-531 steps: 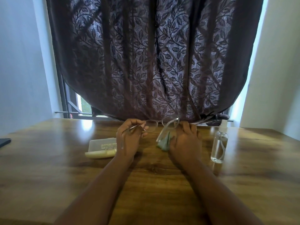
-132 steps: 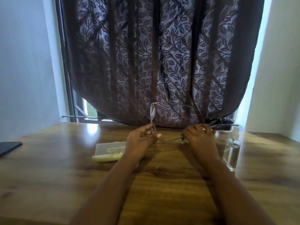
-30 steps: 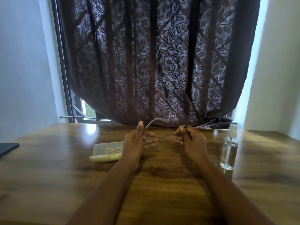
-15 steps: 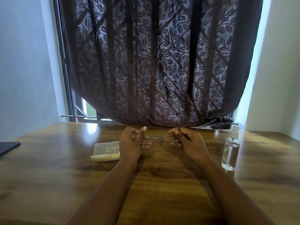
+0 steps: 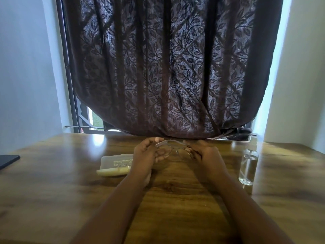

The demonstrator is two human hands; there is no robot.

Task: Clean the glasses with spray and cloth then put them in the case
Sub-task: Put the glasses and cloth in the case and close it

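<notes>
Thin-framed clear glasses [image 5: 173, 147] hang just above the wooden table [image 5: 167, 191], held between both hands. My left hand [image 5: 146, 153] pinches their left end, thumb on top. My right hand [image 5: 204, 153] grips the right end. The translucent glasses case [image 5: 115, 162] with a pale yellow base lies on the table just left of my left hand. A clear spray bottle [image 5: 248, 163] stands upright to the right of my right hand. I do not see the cloth.
A dark leaf-patterned curtain [image 5: 172, 67] hangs right behind the table's far edge. A flat dark object [image 5: 8, 161] lies at the table's left edge. White walls stand on both sides.
Both hands have stayed at the table's middle and turned the glasses; the frame now lies lower and flatter between them. The cloth seen long ago in my right hand is gone from view.
</notes>
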